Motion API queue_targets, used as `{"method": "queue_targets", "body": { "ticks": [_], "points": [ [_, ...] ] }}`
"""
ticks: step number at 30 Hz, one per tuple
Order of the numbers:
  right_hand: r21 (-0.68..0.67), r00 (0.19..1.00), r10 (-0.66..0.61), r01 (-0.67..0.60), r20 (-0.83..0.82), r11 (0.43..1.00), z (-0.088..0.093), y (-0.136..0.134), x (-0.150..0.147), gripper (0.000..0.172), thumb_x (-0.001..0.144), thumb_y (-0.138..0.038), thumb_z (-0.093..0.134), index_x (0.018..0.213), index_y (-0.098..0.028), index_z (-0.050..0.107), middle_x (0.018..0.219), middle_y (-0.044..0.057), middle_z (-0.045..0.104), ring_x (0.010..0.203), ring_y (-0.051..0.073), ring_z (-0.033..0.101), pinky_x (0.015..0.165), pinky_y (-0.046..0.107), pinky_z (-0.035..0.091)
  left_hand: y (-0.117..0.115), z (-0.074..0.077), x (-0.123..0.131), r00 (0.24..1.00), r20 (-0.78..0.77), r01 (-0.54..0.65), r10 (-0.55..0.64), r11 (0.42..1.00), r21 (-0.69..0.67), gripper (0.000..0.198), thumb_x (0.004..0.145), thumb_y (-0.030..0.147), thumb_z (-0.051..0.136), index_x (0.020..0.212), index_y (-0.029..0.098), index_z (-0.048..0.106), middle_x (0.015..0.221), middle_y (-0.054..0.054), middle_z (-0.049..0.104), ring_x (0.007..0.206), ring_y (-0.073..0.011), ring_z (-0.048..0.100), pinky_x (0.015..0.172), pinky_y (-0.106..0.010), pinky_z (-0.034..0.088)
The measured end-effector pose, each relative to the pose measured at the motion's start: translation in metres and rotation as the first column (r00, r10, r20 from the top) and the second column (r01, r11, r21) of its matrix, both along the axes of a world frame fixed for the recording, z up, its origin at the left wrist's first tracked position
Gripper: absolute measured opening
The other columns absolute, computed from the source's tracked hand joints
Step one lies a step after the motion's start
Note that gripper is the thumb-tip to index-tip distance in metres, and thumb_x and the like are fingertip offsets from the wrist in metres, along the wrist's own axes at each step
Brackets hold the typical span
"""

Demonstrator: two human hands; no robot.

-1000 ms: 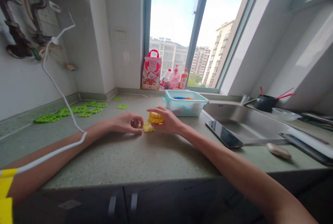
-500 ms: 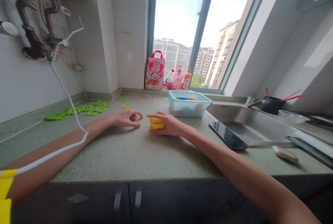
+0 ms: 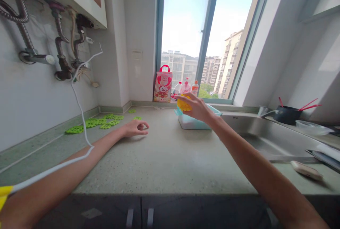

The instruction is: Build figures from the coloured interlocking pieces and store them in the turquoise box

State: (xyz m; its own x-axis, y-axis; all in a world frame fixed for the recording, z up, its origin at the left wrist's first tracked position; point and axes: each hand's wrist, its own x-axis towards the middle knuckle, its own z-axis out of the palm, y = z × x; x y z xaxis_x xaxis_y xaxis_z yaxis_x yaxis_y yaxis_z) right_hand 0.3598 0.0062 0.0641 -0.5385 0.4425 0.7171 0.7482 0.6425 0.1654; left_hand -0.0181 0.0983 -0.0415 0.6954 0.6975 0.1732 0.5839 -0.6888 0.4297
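Raised off the counter, my right hand [image 3: 198,107] is closed around a bunch of yellow plastic pieces [image 3: 183,103]. It is in front of and above the pale blue tub [image 3: 195,124], hiding much of the tub's opening. My left hand [image 3: 135,128] rests on the counter with the fingers curled, thumb and index finger apart, and nothing between them. Flat green lacy plastic pieces [image 3: 110,122] lie behind and to the left of it. Two small green pieces sit apart from that group, one [image 3: 132,111] near the wall.
A white cable [image 3: 82,115] hangs across my left forearm. On the right is a steel sink [image 3: 247,137], with a pale oblong object [image 3: 306,169] before it. A pink package [image 3: 163,86] and several bottles [image 3: 186,86] stand by the window. Pipes [image 3: 60,48] run along the left wall.
My right hand has lifted the yellow pieces from the counter and carried them right to the tub. My left hand stays on the counter. The view has tilted up and turned slightly left.
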Motion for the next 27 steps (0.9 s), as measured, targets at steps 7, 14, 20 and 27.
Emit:
{"method": "queue_targets", "body": {
  "ticks": [7, 14, 20, 27],
  "points": [
    [-0.014, 0.918, -0.281, 0.289, -0.282, 0.957, 0.048, 0.051, 0.058, 0.069, 0.079, -0.027, 0.076, 0.146, -0.024, 0.061, 0.12, 0.012, 0.069, 0.101, 0.029, 0.069, 0.093, 0.045, 0.056, 0.0, -0.001, 0.001, 0.999, 0.009, -0.054, 0.054, 0.997, 0.055, 0.051, 0.081, 0.059, 0.067, 0.111, 0.019, 0.073, 0.073, 0.001, 0.056, 0.068, -0.0157, 0.052, 0.064, -0.024, 0.036],
    [-0.355, 0.868, -0.493, 0.443, -0.063, 0.824, -0.002, 0.072, 0.071, 0.067, 0.074, -0.026, 0.079, 0.14, -0.026, 0.067, 0.117, 0.01, 0.076, 0.101, 0.029, 0.072, 0.093, 0.04, 0.056, -0.001, -0.002, 0.005, 0.997, -0.012, -0.073, 0.074, 0.995, 0.074, 0.051, 0.081, 0.057, 0.068, 0.114, 0.018, 0.073, 0.073, 0.001, 0.056, 0.066, -0.0151, 0.05, 0.063, -0.024, 0.034],
    [-0.529, 0.907, -0.389, 0.252, -0.164, 0.81, -0.018, 0.076, 0.057, 0.068, 0.076, -0.04, 0.084, 0.14, -0.026, 0.066, 0.12, 0.008, 0.076, 0.107, 0.029, 0.072, 0.096, 0.04, 0.057, -0.002, 0.0, 0.005, 0.997, -0.01, -0.073, 0.074, 0.995, 0.072, 0.051, 0.082, 0.056, 0.068, 0.114, 0.017, 0.074, 0.073, 0.001, 0.056, 0.067, -0.0155, 0.051, 0.063, -0.025, 0.034],
    [-0.415, 0.839, -0.166, -0.077, -0.518, 0.907, 0.021, 0.047, 0.057, 0.06, 0.081, -0.056, 0.078, 0.128, -0.02, 0.071, 0.132, 0.014, 0.072, 0.118, 0.03, 0.07, 0.105, 0.049, 0.055, -0.002, 0.0, 0.004, 0.998, 0.007, -0.061, 0.061, 0.997, 0.051, 0.052, 0.08, 0.056, 0.069, 0.113, 0.016, 0.074, 0.072, 0.001, 0.056, 0.065, -0.0153, 0.05, 0.062, -0.025, 0.034]
  ]
}}
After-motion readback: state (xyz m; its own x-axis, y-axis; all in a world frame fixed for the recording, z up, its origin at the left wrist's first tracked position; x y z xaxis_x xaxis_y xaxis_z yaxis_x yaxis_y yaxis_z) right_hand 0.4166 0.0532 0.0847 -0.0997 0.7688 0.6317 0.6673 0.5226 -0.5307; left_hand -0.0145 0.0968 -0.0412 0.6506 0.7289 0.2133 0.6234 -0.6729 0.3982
